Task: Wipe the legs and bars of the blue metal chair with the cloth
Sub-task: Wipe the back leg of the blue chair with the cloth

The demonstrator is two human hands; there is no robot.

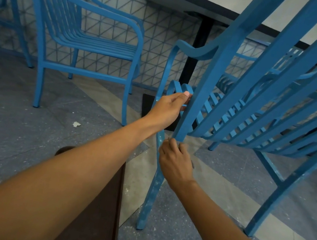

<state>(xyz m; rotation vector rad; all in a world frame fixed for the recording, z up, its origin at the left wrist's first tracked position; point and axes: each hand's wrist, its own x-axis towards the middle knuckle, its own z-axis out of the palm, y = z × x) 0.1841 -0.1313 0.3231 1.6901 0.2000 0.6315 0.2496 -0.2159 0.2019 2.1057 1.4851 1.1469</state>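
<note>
Two hands at blue slatted metal chair [264, 92], close right, tipped toward camera. Left hand [169, 109]: grip curled round back upright just above seat, steadying. Right hand [175, 161]: grip curled at rear leg [151, 190] where it meets upright; cloth not visible, contents of grip impossible to tell. Step judged: wiping rear leg, top end. Next move calls for downward stroke along dusty, speckled leg to floor. Second blue chair [78, 42] left; brown tray [94, 214] on floor. No legible brands or writing.

A second blue chair [80, 28] stands upper left on speckled grey floor [14, 126]; behind, a tiled wall [164, 34] and a dark table [195, 1].
</note>
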